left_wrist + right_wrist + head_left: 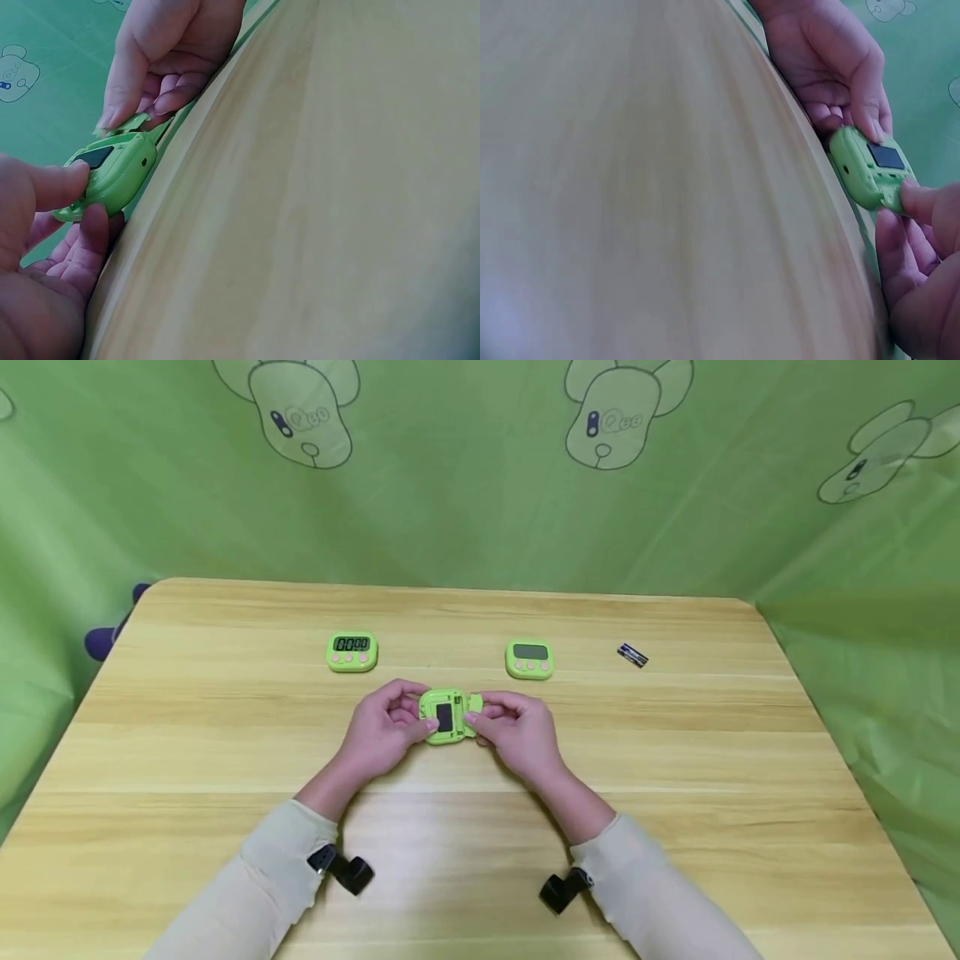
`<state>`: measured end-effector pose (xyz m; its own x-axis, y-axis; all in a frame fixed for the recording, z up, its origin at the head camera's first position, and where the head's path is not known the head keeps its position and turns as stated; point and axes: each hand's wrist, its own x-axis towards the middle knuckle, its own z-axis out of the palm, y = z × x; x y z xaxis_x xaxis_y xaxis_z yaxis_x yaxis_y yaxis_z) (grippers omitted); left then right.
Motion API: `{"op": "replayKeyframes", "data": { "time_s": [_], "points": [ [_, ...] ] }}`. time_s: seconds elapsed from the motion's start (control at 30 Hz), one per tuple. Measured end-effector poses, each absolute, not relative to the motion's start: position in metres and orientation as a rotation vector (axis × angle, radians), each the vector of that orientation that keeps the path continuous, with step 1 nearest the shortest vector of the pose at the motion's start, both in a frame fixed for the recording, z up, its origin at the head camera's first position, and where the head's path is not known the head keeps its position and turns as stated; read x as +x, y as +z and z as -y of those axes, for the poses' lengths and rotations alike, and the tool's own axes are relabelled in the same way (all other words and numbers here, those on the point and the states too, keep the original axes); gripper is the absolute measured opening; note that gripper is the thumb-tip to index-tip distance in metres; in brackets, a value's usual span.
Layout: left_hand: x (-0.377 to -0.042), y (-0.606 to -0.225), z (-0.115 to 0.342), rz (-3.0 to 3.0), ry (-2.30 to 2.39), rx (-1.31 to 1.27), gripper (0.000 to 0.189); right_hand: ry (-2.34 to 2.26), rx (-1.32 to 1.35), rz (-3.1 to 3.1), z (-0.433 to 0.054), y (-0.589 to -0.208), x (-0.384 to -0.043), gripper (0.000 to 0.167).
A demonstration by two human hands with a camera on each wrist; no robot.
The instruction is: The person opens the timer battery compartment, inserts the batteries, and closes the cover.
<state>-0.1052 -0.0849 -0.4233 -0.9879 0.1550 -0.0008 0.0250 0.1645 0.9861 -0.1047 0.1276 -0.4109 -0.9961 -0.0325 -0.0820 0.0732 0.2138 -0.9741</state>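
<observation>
Both hands hold a light green digital timer [446,717] over the middle of the table, its back turned up. A dark square [94,157] sits on that back, beside a narrow open battery slot [459,713]. My left hand [378,727] grips the left side, thumb on top near the dark square and fingers beneath. On the other side, my right hand [521,735] pinches the edge, its thumb right by the slot. A green flap [475,702] sticks out there, partly hidden by the right fingers. In the right wrist view, the timer [861,172] shows a small hole in its side.
Farther back on the wooden table [712,760] lie two more green timers: the left timer [352,652] displays digits, while the right timer [529,659] has a blank screen. To their right lies a small dark blue and white battery [633,655]. Green curtain [465,510] surrounds the table.
</observation>
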Motion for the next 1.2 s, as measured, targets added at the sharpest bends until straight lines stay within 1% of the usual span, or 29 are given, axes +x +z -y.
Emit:
{"op": "replayKeyframes", "data": {
  "time_s": [0.1,0.27,0.43,0.57,0.87,1.2],
  "points": [
    [-0.106,-0.424,0.085,-2.308,1.963,0.184,0.041,-1.885,0.082,-2.358,-0.138,-0.408,-0.104,0.035],
    [-0.106,-0.424,0.087,-2.292,1.982,0.183,0.042,-1.747,0.052,-2.449,-0.161,-0.403,-0.104,0.035],
    [-0.106,-0.424,0.088,-2.279,1.993,0.196,0.041,-1.438,-0.05,-2.73,-0.182,-0.401,-0.104,0.03],
    [-0.106,-0.425,0.088,-2.265,1.997,0.201,0.042,-1.275,-0.094,-2.833,-0.187,-0.4,-0.105,0.025],
    [-0.106,-0.423,0.086,-2.242,2.009,0.191,0.046,-1.178,-0.069,-2.863,-0.186,-0.4,-0.105,0.013],
    [-0.105,-0.425,0.087,-2.252,2.01,0.207,0.043,-1.238,0.011,-2.862,-0.194,-0.4,-0.103,0.015]
  ]
}}
